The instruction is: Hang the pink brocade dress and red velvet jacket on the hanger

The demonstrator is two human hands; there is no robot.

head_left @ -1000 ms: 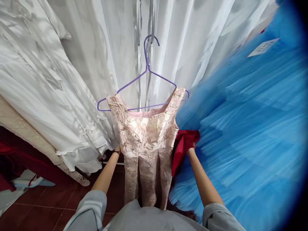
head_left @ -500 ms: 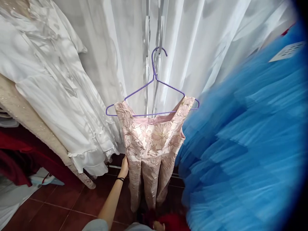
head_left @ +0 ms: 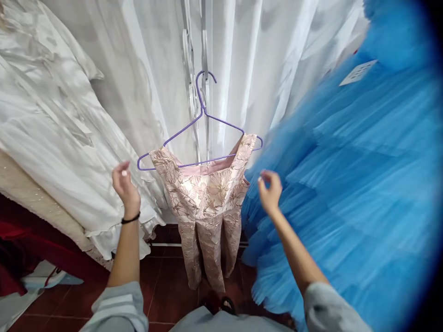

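A small pink dress with a gold floral pattern (head_left: 206, 203) hangs on a purple wire hanger (head_left: 199, 129), whose hook sits on a metal rail between white garments. My left hand (head_left: 125, 186) is raised left of the dress, fingers apart, holding nothing, with a black band on its wrist. On the other side, near the dress's armhole, my right hand (head_left: 269, 189) is raised with its fingers loosely curled and nothing in them. Neither hand touches the dress.
White gowns (head_left: 62, 138) hang at the left and behind. A big blue tulle dress (head_left: 353, 184) with a white tag (head_left: 358, 73) fills the right. Dark red fabric (head_left: 20, 249) lies low at the left on a red tiled floor (head_left: 162, 286).
My left hand let go of the dress's side and rose. My right hand, which held red fabric a second ago, came back up with nothing in it.
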